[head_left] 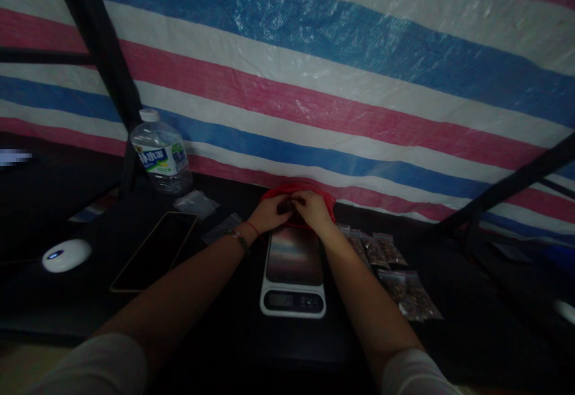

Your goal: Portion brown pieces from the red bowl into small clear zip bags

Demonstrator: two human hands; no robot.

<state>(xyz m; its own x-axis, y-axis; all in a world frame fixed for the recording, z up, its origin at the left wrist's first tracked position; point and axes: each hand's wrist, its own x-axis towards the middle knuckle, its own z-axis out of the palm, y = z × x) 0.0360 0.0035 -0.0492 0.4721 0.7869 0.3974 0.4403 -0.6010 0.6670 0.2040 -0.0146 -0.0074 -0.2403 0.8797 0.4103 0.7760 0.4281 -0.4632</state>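
Both hands reach into a red plastic bag [331,203] behind the scale. My left hand [271,213] has its fingers curled in over a clump of dark brown pieces [286,206] at the bag's mouth. From the other side, my right hand [313,210] pinches at the same clump with bent fingers. What exactly the pieces are is too dark to tell. Directly in front of the hands stands a white kitchen scale [294,263] with a shiny metal plate; nothing shows on the visible part of the plate.
Several small zip bags of brown bits [406,293] lie to the right. On the left are clear plastic bags [196,203], a phone [155,251], a white rounded device [67,255] and a large plastic bottle [162,152]. A striped tarp [314,101] hangs behind the black table.
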